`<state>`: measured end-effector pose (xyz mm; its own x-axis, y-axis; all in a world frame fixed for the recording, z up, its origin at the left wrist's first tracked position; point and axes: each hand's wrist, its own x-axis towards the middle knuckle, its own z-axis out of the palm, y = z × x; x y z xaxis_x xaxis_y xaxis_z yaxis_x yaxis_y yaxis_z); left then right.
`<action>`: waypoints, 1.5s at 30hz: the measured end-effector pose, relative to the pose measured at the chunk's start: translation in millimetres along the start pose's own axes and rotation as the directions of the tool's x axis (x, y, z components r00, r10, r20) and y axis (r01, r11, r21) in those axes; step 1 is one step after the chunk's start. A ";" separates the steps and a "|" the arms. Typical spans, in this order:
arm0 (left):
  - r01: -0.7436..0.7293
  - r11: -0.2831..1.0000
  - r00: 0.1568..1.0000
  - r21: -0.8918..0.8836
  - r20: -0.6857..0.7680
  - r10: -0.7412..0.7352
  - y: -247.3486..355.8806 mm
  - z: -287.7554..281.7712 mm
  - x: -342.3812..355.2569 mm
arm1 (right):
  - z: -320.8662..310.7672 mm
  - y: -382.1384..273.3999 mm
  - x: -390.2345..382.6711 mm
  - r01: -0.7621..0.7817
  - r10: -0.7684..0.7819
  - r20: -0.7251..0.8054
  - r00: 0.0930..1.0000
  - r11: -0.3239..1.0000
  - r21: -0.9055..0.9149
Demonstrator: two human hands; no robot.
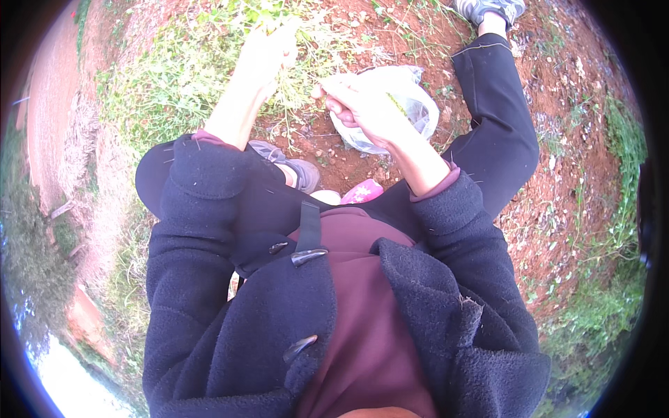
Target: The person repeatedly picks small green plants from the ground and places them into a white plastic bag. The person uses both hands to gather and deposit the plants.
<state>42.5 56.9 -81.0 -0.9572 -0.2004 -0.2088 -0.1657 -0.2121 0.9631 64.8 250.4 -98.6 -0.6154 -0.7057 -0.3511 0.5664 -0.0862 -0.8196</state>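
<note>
My left hand (267,56) is closed at the far edge of a heap of pulled green plants (174,83), with yellow-green stems showing at its fingertips. Bright light washes out its finger detail. My right hand (355,106) is curled with thumb and fingers pressed together, to the right of the left hand. Whatever it may pinch is too small to tell. Just behind the right wrist, a whitish see-through plastic bag (424,111) sits on the soil with its mouth spread. Something green (397,103) shows inside the bag, partly covered by the right hand.
My bent legs frame the work spot, with one grey shoe (304,174) near the bag and another (491,8) at the far right. A pink patterned item (362,191) lies between my thighs. Reddish soil (550,153) with small weeds stretches right; grass borders it.
</note>
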 end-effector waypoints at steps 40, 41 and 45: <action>0.120 0.989 0.971 0.086 0.198 -0.135 8.4 -11.8 -1.6 | -18.9 3.3 20.4 -0.166 0.128 0.217 0.968 0.972 0.168; 0.127 0.988 0.970 0.088 0.198 -0.143 9.8 -11.6 -1.2 | -19.4 3.6 20.4 -0.131 0.079 0.263 0.962 0.973 0.190; 0.112 0.994 0.981 0.010 0.160 -0.112 12.6 -9.6 -3.5 | -19.1 3.2 17.7 -0.168 0.125 0.214 0.969 0.966 0.198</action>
<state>46.1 45.8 -69.8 -0.9581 -0.0197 -0.2858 -0.2743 -0.2240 0.9352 45.3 251.1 -116.1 -0.4084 -0.8449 -0.3455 0.7591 -0.1042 -0.6426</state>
